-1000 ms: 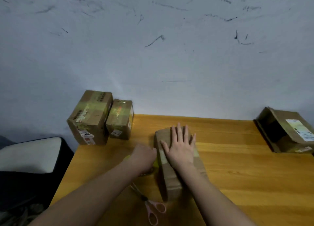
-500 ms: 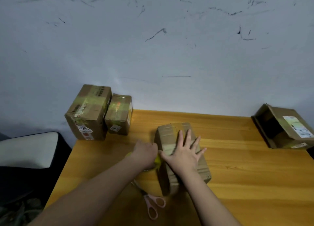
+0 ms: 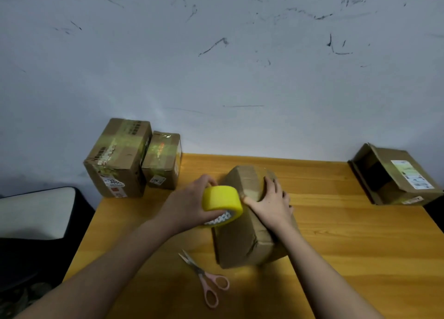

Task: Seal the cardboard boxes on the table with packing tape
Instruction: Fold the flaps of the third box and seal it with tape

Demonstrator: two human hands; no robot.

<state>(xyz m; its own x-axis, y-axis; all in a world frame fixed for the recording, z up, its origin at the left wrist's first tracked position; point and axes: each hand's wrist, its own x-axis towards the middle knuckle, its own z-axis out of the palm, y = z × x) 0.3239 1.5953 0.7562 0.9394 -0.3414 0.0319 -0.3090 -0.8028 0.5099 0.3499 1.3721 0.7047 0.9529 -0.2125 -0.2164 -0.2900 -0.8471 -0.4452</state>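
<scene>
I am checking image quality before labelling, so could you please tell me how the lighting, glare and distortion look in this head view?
Head view: dim, bluish light. The wide lens bows the table edges and leans the open box outward. Glare sits on the taped boxes at the back left. The yellow tape roll in the left hand is bright and sharp. The scissors lie in shadow.

On the orange wooden table [image 3: 360, 246], the left hand [image 3: 189, 205] grips a yellow packing tape roll [image 3: 222, 202] against the brown cardboard box [image 3: 242, 242]; the right hand [image 3: 272, 204] presses flat on that box, pink-handled scissors [image 3: 206, 280] just beside it.
</scene>
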